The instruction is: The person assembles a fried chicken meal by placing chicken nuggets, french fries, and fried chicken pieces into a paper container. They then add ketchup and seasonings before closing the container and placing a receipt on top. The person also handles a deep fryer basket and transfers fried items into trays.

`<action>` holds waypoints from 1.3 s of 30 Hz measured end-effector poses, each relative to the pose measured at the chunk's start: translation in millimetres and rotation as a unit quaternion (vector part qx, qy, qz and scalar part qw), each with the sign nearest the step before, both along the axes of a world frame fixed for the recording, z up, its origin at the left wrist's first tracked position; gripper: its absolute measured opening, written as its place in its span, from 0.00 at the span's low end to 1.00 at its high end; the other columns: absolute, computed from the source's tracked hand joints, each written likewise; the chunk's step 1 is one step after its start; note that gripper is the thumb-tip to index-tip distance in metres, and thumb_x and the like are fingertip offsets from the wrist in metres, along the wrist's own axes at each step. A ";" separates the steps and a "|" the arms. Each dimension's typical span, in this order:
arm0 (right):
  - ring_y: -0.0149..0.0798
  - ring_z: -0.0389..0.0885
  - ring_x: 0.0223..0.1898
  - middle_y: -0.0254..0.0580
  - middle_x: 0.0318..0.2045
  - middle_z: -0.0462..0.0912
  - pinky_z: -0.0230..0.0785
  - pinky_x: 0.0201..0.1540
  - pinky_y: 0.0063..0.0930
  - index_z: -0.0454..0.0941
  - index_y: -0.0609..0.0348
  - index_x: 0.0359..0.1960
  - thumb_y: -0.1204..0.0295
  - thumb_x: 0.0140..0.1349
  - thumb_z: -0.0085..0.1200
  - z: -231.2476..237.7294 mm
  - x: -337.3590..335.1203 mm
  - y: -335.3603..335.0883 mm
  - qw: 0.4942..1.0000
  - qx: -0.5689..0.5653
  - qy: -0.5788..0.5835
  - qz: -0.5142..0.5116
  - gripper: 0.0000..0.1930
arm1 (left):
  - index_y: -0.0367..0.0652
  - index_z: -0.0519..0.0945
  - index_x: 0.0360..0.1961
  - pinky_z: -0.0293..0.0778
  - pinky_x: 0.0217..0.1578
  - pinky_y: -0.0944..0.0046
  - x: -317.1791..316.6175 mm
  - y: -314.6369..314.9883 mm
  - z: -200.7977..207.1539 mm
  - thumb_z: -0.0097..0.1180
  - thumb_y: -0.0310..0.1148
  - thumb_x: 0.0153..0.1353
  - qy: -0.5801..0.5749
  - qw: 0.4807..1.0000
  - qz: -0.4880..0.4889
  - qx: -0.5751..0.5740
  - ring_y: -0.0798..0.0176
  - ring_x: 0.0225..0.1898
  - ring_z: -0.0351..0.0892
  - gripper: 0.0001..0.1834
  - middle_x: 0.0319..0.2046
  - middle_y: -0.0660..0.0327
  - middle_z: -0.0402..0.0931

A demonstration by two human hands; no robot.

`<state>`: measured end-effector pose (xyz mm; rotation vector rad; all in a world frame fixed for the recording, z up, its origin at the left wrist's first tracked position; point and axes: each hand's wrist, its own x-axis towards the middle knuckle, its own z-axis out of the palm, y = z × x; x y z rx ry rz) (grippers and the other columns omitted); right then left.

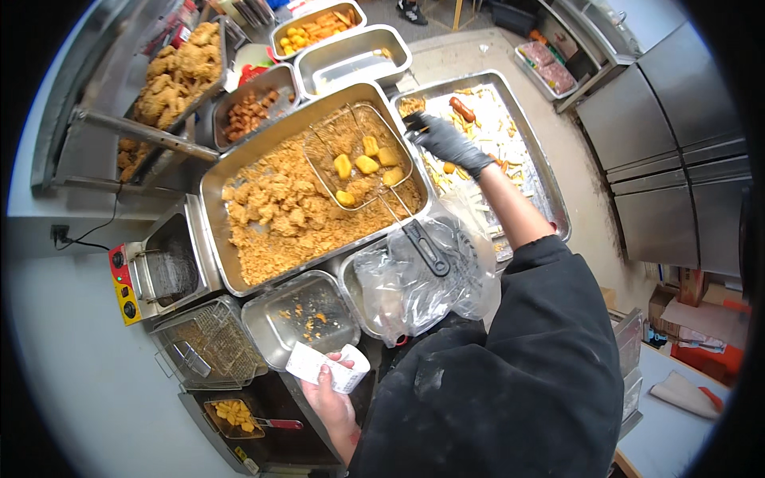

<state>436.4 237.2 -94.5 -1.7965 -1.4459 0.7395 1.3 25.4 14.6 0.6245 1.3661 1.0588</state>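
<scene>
My bare left hand (pixel 332 401) grips a curled white printed paper slip (pixel 307 365) between thumb and fingers, low in the view beside a steel pan. My right hand (pixel 450 145), in a black glove, reaches over the left edge of a large metal tray (pixel 550 205). Its fingers are bent together beside a small heap of fries (pixel 411 105); whatever they hold is hidden. A sausage (pixel 462 109) and scattered fries lie on the tray's white lining. Left of this hand, a wire basket strainer (pixel 414 177) with several yellow nuggets (pixel 367 164) rests on crumbs.
A big steel pan (pixel 209 190) holds fried chicken pieces and crumbs. A clear plastic bag (pixel 398 299) lies under the strainer's black handle (pixel 426 248). Fryer baskets (pixel 209 350) and a small fryer (pixel 171 259) stand left. Fried chicken (pixel 179 76) sits on a shelf. Steel cabinets (pixel 677 151) line the right.
</scene>
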 end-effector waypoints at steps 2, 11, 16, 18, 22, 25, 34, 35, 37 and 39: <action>0.47 0.84 0.45 0.53 0.45 0.84 0.74 0.50 0.35 0.76 0.63 0.54 0.66 0.61 0.60 -46.4 68.7 -9.5 0.991 0.027 0.059 -0.121 0.21 | 0.36 0.62 0.62 0.77 0.44 0.52 10.1 6.6 -3.2 0.48 0.27 0.66 0.027 0.999 0.015 -0.019 0.54 0.37 0.82 0.23 0.42 0.49 0.78; 0.61 0.74 0.59 0.67 0.59 0.72 0.70 0.59 0.42 0.64 0.59 0.66 0.54 0.53 0.67 -128.2 134.9 -27.3 0.939 -0.252 -0.203 -0.113 0.42 | 0.35 0.64 0.59 0.78 0.42 0.55 61.2 28.7 -0.9 0.50 0.29 0.67 0.100 0.993 0.042 -0.041 0.55 0.36 0.82 0.22 0.42 0.50 0.78; 0.65 0.62 0.66 0.72 0.63 0.64 0.57 0.68 0.48 0.57 0.57 0.71 0.46 0.53 0.63 -181.1 104.7 1.1 0.904 -0.212 -0.358 -0.097 0.48 | 0.35 0.64 0.59 0.78 0.42 0.56 82.4 37.0 1.1 0.48 0.27 0.67 0.098 0.994 0.029 -0.043 0.56 0.35 0.82 0.21 0.41 0.50 0.79; 0.63 0.66 0.63 0.70 0.61 0.67 0.62 0.64 0.48 0.63 0.55 0.69 0.52 0.55 0.62 -177.3 95.7 0.3 0.910 -0.188 -0.346 -0.133 0.41 | 0.35 0.63 0.60 0.79 0.40 0.56 85.8 40.4 5.2 0.47 0.27 0.67 0.107 0.993 0.021 -0.038 0.56 0.34 0.83 0.21 0.40 0.50 0.79; 0.59 0.76 0.51 0.62 0.54 0.73 0.70 0.54 0.48 0.74 0.53 0.58 0.62 0.61 0.56 -183.6 98.7 -6.0 0.923 -0.153 -0.329 -0.132 0.23 | 0.34 0.64 0.58 0.79 0.43 0.55 90.0 40.4 12.1 0.46 0.26 0.68 0.108 0.992 0.047 -0.045 0.54 0.36 0.84 0.18 0.40 0.50 0.80; 0.59 0.76 0.49 0.62 0.49 0.74 0.72 0.50 0.48 0.77 0.55 0.51 0.68 0.67 0.44 -209.8 115.4 -14.1 0.917 -0.160 -0.355 -0.083 0.14 | 0.33 0.64 0.58 0.79 0.42 0.56 90.4 39.9 11.9 0.46 0.26 0.68 0.111 0.992 0.053 -0.034 0.54 0.36 0.84 0.19 0.40 0.50 0.80; 0.57 0.81 0.43 0.58 0.38 0.83 0.74 0.46 0.44 0.76 0.62 0.47 0.74 0.62 0.54 -236.0 161.9 -9.8 0.982 -0.051 -0.144 -0.110 0.12 | 0.35 0.63 0.62 0.76 0.45 0.58 92.0 37.4 10.6 0.44 0.27 0.69 0.121 0.990 0.066 -0.044 0.58 0.38 0.82 0.21 0.42 0.51 0.79; 0.59 0.81 0.43 0.61 0.42 0.82 0.72 0.49 0.43 0.74 0.65 0.52 0.73 0.62 0.55 -231.8 166.4 -6.6 0.986 -0.075 -0.040 -0.141 0.17 | 0.35 0.63 0.62 0.76 0.45 0.58 91.1 37.2 10.3 0.44 0.27 0.69 0.120 0.990 0.065 -0.041 0.58 0.37 0.82 0.21 0.42 0.51 0.79; 0.49 0.82 0.41 0.53 0.42 0.84 0.73 0.46 0.38 0.74 0.64 0.54 0.72 0.63 0.57 -218.4 169.7 -3.4 0.976 -0.089 0.081 -0.183 0.18 | 0.35 0.62 0.63 0.76 0.45 0.58 90.1 36.3 9.6 0.45 0.27 0.69 0.119 0.990 0.064 -0.035 0.58 0.37 0.82 0.22 0.43 0.51 0.79; 0.30 0.79 0.35 0.37 0.39 0.83 0.73 0.38 0.27 0.75 0.61 0.55 0.73 0.65 0.56 -192.2 169.6 3.0 0.947 -0.098 0.243 -0.185 0.17 | 0.36 0.61 0.64 0.76 0.45 0.58 89.5 32.1 9.3 0.45 0.27 0.70 0.116 0.990 0.072 -0.046 0.57 0.37 0.82 0.23 0.43 0.51 0.79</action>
